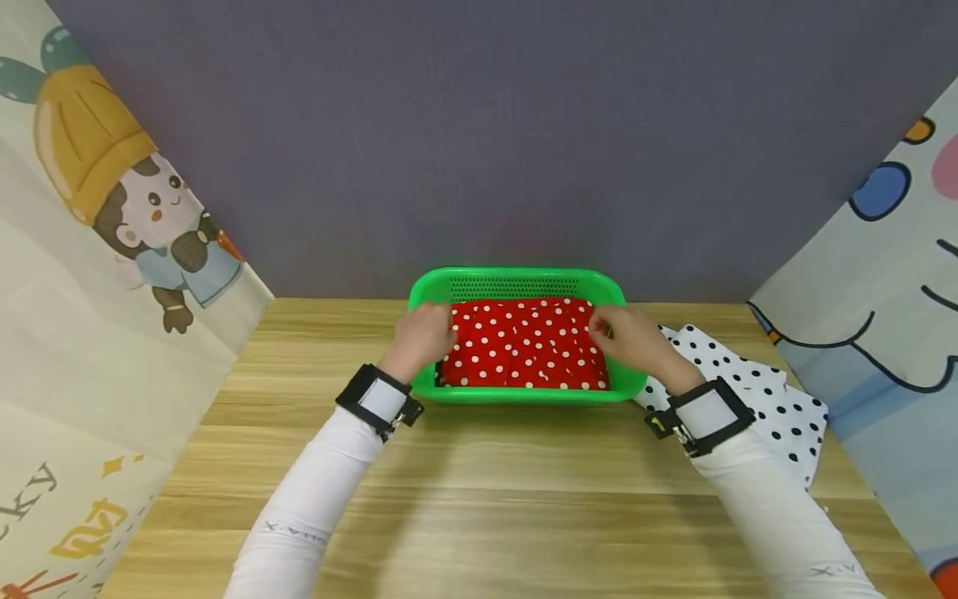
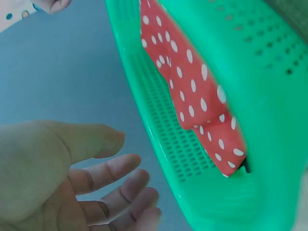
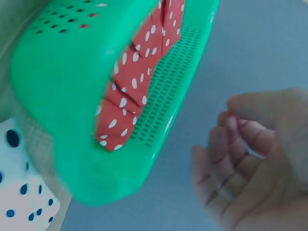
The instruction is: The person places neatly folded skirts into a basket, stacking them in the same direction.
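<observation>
A green plastic basket [image 1: 524, 397] with perforated sides stands on the table against the back wall. Inside it lies a red cloth with white dots [image 1: 524, 345], spread nearly across its width. My left hand [image 1: 424, 339] hovers by the basket's left end; the left wrist view has its fingers [image 2: 113, 173] loosely bent with nothing in them. Over at the right end is my right hand [image 1: 629, 337], its fingers [image 3: 216, 159] relaxed and holding nothing, apart from the rim in the right wrist view. A dark bit shows beside the red cloth's left corner.
A white cloth with black dots [image 1: 771, 408] lies right of the basket, partly under my right forearm in the head view. The wood-grain table [image 1: 509, 499] extends in front. A grey wall [image 1: 494, 141] rises behind, with cartoon-printed panels on both sides.
</observation>
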`<state>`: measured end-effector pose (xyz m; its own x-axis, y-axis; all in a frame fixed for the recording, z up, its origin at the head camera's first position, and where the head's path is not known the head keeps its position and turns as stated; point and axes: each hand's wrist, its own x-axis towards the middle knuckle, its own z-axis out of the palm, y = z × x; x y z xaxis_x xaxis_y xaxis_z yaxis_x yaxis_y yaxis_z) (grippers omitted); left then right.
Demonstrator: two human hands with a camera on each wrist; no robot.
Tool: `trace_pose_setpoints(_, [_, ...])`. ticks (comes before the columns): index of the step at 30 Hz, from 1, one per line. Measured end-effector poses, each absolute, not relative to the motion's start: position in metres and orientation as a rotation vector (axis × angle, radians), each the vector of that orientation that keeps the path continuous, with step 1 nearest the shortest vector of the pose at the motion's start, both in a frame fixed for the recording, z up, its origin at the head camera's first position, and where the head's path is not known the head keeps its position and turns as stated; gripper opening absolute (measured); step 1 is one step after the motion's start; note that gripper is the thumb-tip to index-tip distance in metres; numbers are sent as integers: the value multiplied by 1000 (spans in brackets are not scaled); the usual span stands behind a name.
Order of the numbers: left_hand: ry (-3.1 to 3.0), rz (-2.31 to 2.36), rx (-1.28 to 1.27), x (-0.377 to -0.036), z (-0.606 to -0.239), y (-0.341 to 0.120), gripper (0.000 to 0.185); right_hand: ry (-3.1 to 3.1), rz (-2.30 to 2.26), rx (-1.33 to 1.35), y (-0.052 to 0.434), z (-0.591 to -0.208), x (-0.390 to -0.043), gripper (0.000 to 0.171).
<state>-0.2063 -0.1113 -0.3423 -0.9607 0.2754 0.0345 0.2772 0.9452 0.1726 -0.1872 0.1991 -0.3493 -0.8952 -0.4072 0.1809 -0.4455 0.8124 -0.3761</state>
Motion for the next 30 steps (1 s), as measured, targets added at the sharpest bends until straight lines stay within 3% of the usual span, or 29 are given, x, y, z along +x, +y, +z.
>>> trace_pose_setpoints(8, [-2876,-330,-561,-176,-354,-116,11,-2777,593,727,213,-364,-154,5])
trace_pose_setpoints(18, [-2626,-331,-646,-143,-372,-117,9,-2708,373,561,238,-387,-120,8])
trace_pose_setpoints(30, [-2543,-351,-661,-112,-410,-123,14,-2623,244,425,278,-421,-107,18])
